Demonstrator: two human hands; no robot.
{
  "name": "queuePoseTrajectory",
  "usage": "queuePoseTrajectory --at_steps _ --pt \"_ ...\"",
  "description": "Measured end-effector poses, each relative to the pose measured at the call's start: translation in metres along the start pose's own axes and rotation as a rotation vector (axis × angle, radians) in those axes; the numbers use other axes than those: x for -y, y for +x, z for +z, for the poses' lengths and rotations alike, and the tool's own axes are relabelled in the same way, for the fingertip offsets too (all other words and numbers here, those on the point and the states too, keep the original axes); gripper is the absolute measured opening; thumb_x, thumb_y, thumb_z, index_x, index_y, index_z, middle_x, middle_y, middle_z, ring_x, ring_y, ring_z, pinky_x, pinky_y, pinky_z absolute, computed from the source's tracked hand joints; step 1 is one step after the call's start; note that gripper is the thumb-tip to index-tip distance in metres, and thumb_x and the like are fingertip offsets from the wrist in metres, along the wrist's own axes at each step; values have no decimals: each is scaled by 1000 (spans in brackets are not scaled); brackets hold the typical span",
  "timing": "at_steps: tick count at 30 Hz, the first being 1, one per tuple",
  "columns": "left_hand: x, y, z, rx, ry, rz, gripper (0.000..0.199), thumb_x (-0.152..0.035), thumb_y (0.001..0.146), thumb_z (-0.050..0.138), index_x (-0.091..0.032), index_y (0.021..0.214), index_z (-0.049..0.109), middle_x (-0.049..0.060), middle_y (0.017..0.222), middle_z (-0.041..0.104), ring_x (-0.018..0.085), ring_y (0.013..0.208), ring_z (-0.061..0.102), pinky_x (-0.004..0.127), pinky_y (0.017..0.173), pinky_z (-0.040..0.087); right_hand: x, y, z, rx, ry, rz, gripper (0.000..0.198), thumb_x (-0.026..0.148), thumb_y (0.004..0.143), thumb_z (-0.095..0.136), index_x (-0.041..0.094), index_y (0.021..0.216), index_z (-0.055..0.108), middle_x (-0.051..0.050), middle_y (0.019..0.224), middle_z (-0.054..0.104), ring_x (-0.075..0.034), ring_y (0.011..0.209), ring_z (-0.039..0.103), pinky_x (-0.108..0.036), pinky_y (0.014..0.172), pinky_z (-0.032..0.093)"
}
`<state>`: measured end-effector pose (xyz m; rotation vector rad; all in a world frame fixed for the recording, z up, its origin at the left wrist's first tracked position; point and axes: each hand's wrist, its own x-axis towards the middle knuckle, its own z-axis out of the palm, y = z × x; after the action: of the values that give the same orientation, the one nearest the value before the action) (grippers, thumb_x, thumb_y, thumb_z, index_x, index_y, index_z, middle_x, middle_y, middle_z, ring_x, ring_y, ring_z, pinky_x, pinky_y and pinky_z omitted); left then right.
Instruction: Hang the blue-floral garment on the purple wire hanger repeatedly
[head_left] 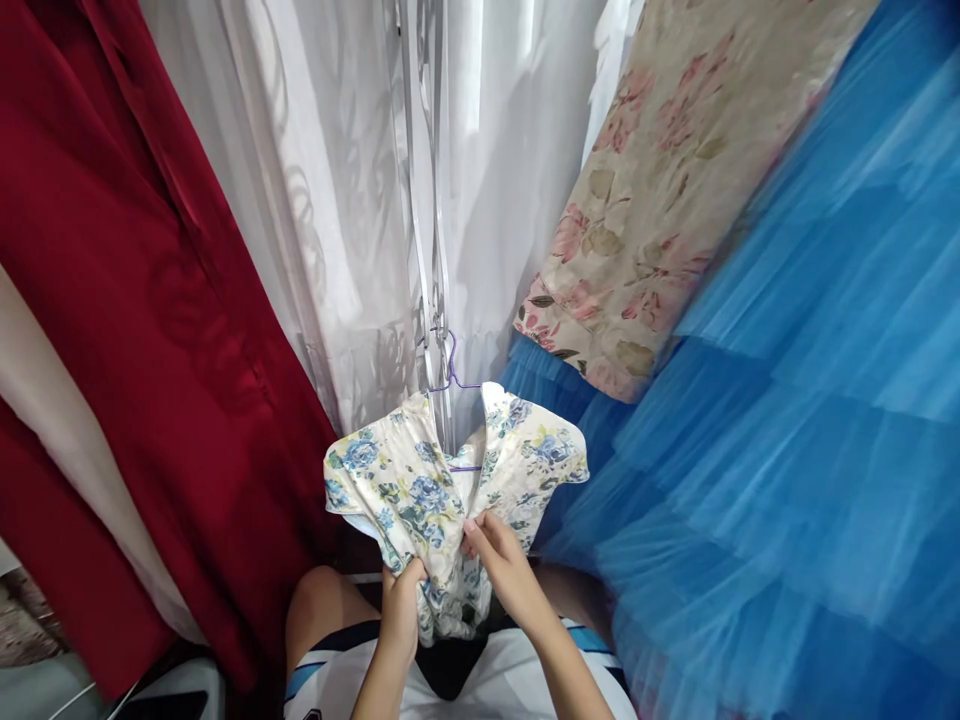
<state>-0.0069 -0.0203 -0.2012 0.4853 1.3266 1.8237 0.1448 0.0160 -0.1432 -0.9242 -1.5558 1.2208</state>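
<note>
A white dress with blue flowers (429, 492) hangs in front of me on a purple wire hanger (453, 372), its V-shaped neckline facing me. My left hand (403, 592) grips the fabric at the lower left side, thumb on top and fingers behind the cloth. At the bottom of the neckline, my right hand (501, 560) pinches the edge of the fabric between thumb and fingers. The lower part of the dress bunches down over my lap. White straps (425, 190) hang down to where the hanger hook is.
Red curtain-like cloth (210, 350) hangs at the left, with white sheer fabric (352, 200) behind the hanger. To the right hang a beige floral cloth (637, 230) and layered blue tulle (810, 450). A grey plastic object (180, 690) stands at the lower left.
</note>
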Motion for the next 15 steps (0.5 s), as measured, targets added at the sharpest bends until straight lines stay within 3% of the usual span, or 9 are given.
queuePoseTrajectory --at_steps 4,9,12,15 --pt "2 -4 1 78 -40 -35 38 -16 60 61 -19 97 64 4 96 70 23 102 64 32 88 50 7 3 9 65 31 3 37 53 93 49 20 75 53 -2 67 60 -17 64 54 -29 65 42" --pt "0 -9 -1 104 68 23 41 -21 64 61 -17 105 62 7 99 69 26 104 63 35 93 48 8 0 5 -40 126 59 39 51 88 53 21 64 48 1 52 54 -13 49 46 -26 53 35" --pt "-9 -7 -4 -13 225 227 53 -25 67 66 -16 118 54 12 110 64 27 107 61 39 97 46 8 -1 0 -32 246 161 41 51 84 55 21 57 44 3 43 49 -10 40 36 -24 45 27" --pt "-20 -8 -3 -179 345 564 66 -28 74 68 -18 132 40 15 129 51 28 120 52 45 104 40 11 -4 -2 -24 386 242 37 49 81 56 20 60 47 4 42 49 -9 38 33 -23 42 23"
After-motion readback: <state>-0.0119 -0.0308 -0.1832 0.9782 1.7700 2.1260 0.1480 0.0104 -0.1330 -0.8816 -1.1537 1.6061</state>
